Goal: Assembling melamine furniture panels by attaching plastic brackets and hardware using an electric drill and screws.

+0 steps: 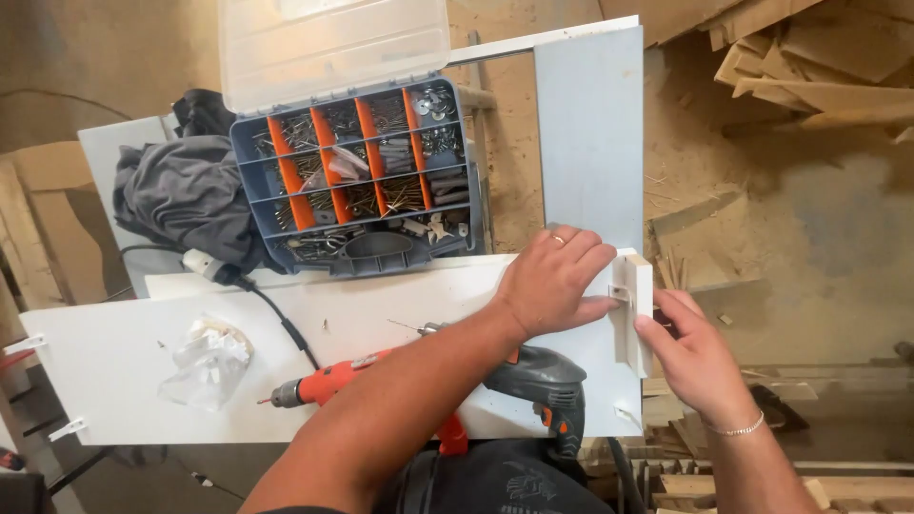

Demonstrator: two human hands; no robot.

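My left hand (555, 283) lies flat on the right end of a long white board (400, 319), fingertips against a small white block (634, 314) that stands on edge at the board's end. My right hand (693, 354) presses the block from the right, fingers closed on it near a small metal bracket (620, 293). A ring is on my left hand and a bracelet on my right wrist. Under my left forearm rest an orange drill (328, 383) and a dark grey drill (545, 381).
An open grey organiser box (367, 252) with orange dividers holds several kinds of screws and fittings. Beside it lie dark grey cloth (181, 195), a crumpled plastic bag (205, 362) and a cable (286, 324). A grey panel (590, 124) stands behind; wood scraps (809, 67) cover the floor.
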